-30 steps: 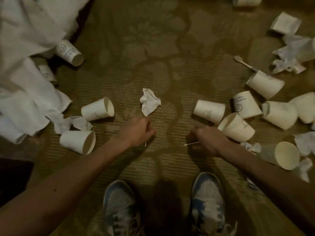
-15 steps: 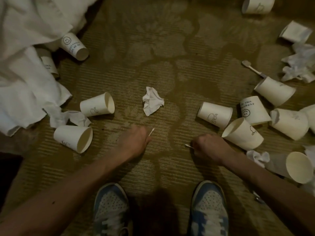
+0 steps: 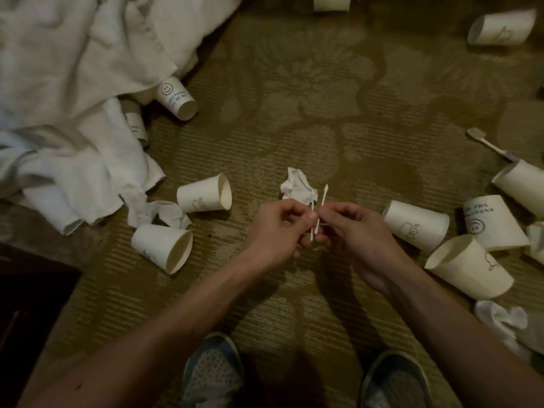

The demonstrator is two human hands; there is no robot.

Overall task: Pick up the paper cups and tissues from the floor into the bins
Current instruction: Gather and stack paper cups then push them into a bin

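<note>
The left hand (image 3: pixel 273 231) and right hand (image 3: pixel 356 231) meet above the middle of the floor (image 3: pixel 294 98), with two thin sticks (image 3: pixel 319 214) between their fingertips. The crumpled tissue (image 3: pixel 297 187) lies just behind them. To the left lie two tipped cups (image 3: pixel 203 197), with bedding (image 3: pixel 73 83) behind. To the right lies a cup cluster (image 3: pixel 415 225), with a spoon (image 3: pixel 488 144) behind it. Two shoes (image 3: pixel 215 372) are nearest.

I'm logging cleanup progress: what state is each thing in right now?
Left hand: pinching the thin white sticks.
Right hand: pinching the same sticks.
Crumpled tissue: on the carpet, untouched.
Nearest left cup: lying on its side.
Smiley cup: on its side, base under white cloth.
</note>
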